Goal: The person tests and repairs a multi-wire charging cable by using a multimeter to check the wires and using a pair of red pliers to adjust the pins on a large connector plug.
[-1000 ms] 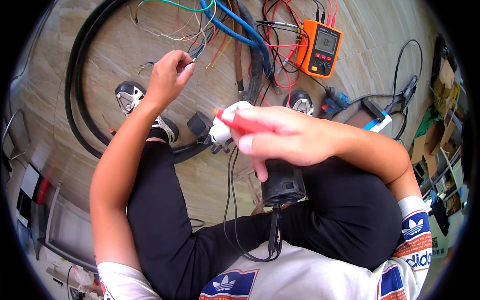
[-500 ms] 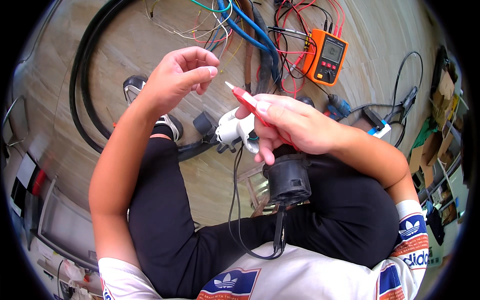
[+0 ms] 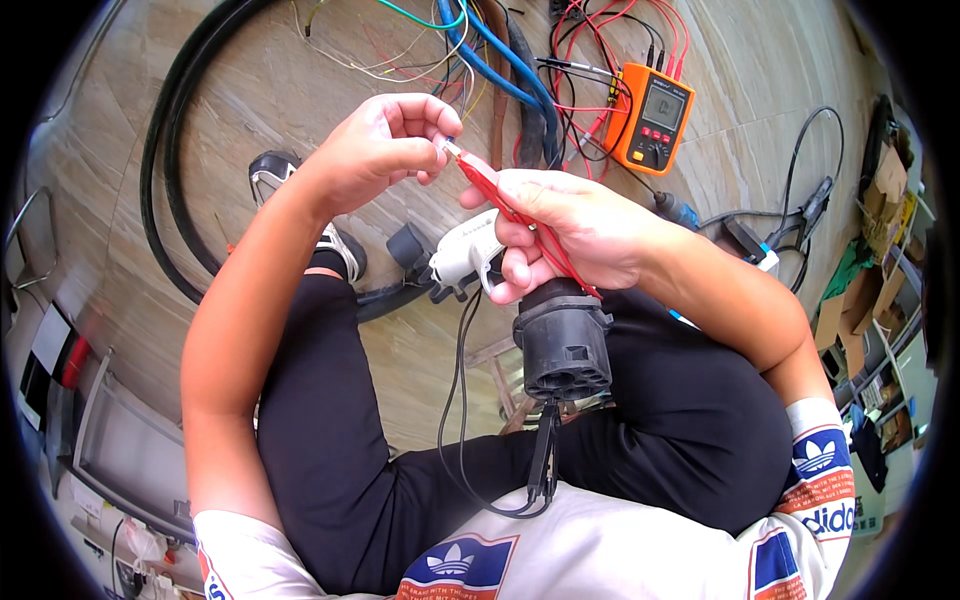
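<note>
In my right hand (image 3: 580, 225) is a slim red-handled tool like pliers (image 3: 545, 240), its metal tip pointing up and left. My left hand (image 3: 400, 145) is closed in a pinch right at that tip. A small bluish and pale bit shows between fingertips and tip, too small to name. Below my right hand, a black round plug housing (image 3: 566, 345) with holes in its end sits over my lap. A black clip-like piece (image 3: 545, 455) with a thin black cable hangs beneath it. Behind the right fingers lies a white pistol-shaped shell (image 3: 465, 250), partly covered.
An orange multimeter (image 3: 650, 118) with red and black leads lies on the floor at the upper right. Thick blue cables (image 3: 500, 70) and thin loose wires are at the top. A coiled black cable (image 3: 160, 150) curves along the left. Cardboard boxes (image 3: 860, 300) stand far right.
The tool's tip has come up to meet my left fingertips, which moved slightly right. The plug housing has shifted a little left and now shows its holes.
</note>
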Action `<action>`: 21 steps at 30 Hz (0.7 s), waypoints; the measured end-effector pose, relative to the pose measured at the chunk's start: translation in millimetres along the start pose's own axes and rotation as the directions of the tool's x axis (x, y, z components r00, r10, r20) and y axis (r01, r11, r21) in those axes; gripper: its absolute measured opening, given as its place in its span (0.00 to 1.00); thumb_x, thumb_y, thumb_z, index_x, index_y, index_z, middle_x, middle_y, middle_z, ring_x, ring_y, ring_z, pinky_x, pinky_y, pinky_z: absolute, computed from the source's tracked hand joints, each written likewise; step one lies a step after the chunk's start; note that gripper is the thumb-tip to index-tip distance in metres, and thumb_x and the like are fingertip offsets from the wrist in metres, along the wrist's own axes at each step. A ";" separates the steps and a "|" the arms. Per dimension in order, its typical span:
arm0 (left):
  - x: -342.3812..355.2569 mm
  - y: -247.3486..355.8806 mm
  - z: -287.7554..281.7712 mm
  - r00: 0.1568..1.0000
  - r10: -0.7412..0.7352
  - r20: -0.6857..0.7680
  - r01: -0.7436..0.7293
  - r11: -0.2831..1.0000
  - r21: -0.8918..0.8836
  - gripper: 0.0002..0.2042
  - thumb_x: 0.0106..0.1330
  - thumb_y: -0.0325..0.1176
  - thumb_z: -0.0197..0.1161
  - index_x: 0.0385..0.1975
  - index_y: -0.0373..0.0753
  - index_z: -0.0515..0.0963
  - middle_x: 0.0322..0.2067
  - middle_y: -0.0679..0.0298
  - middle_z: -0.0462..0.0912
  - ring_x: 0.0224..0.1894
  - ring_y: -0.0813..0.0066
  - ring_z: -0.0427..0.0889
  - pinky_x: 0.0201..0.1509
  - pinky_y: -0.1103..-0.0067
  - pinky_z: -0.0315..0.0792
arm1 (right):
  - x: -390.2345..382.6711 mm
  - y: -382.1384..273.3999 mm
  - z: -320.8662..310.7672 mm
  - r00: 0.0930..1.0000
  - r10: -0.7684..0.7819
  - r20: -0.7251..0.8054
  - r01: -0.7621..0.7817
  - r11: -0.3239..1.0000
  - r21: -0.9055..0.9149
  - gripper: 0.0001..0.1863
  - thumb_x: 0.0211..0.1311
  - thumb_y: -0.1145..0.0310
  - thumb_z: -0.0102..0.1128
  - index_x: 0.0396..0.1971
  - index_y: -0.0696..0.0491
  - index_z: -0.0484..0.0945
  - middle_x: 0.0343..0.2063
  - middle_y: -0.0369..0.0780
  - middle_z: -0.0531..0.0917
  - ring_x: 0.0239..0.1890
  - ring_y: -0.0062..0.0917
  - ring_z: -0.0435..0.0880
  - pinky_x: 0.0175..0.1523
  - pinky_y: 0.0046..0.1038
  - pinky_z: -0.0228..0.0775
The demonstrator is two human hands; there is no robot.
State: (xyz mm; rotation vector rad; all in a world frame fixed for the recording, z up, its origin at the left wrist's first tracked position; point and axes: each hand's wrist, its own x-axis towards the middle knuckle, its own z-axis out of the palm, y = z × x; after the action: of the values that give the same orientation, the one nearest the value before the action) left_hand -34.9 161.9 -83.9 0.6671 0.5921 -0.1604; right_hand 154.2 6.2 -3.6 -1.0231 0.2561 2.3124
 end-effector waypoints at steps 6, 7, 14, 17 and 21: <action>-1.7 -1.2 -4.5 0.999 0.017 0.027 -0.019 0.998 0.060 0.14 0.57 0.27 0.67 0.43 0.35 0.77 0.32 0.68 0.80 0.33 0.83 0.78 0.41 0.83 0.74 | -0.2 2.0 -1.4 1.000 0.006 -0.009 -0.006 1.000 0.018 0.23 0.78 0.54 0.44 0.58 0.58 0.65 0.24 0.32 0.69 0.29 0.25 0.83 0.47 0.35 0.81; -2.8 0.0 -5.1 0.999 0.016 0.030 -0.019 0.996 0.089 0.14 0.58 0.27 0.67 0.44 0.35 0.77 0.32 0.68 0.80 0.34 0.82 0.79 0.42 0.83 0.75 | -0.3 2.9 -1.9 1.000 0.009 -0.006 -0.009 0.999 0.033 0.23 0.78 0.54 0.44 0.58 0.58 0.65 0.24 0.32 0.69 0.29 0.26 0.82 0.47 0.35 0.81; 0.3 7.5 -3.4 0.998 -0.025 0.062 0.012 0.979 0.203 0.14 0.58 0.24 0.65 0.45 0.35 0.78 0.36 0.67 0.83 0.38 0.84 0.81 0.45 0.83 0.76 | -0.2 1.7 -0.8 1.000 -0.003 -0.004 0.003 0.999 0.047 0.22 0.78 0.55 0.44 0.56 0.58 0.66 0.23 0.32 0.68 0.28 0.26 0.81 0.49 0.39 0.81; 2.1 6.5 -2.7 0.997 -0.030 0.072 0.016 0.981 0.191 0.14 0.58 0.24 0.65 0.45 0.35 0.78 0.36 0.68 0.83 0.37 0.84 0.81 0.45 0.84 0.76 | -1.2 0.5 0.0 1.000 0.007 -0.014 -0.006 0.998 0.067 0.21 0.77 0.55 0.45 0.54 0.59 0.67 0.22 0.33 0.69 0.28 0.26 0.81 0.49 0.41 0.81; 2.4 5.0 -1.3 0.997 -0.047 0.056 0.035 0.979 0.199 0.16 0.58 0.24 0.64 0.47 0.35 0.77 0.37 0.67 0.83 0.38 0.83 0.80 0.46 0.83 0.76 | -1.6 -1.8 -0.1 1.000 0.024 -0.013 -0.022 0.993 0.116 0.21 0.77 0.54 0.46 0.52 0.59 0.67 0.22 0.33 0.69 0.27 0.26 0.81 0.50 0.42 0.80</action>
State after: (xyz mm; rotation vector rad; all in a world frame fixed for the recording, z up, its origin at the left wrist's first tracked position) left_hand -31.8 166.7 -83.4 0.8405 0.5353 -0.2797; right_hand 156.2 6.9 -2.4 -0.9844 0.4051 2.2825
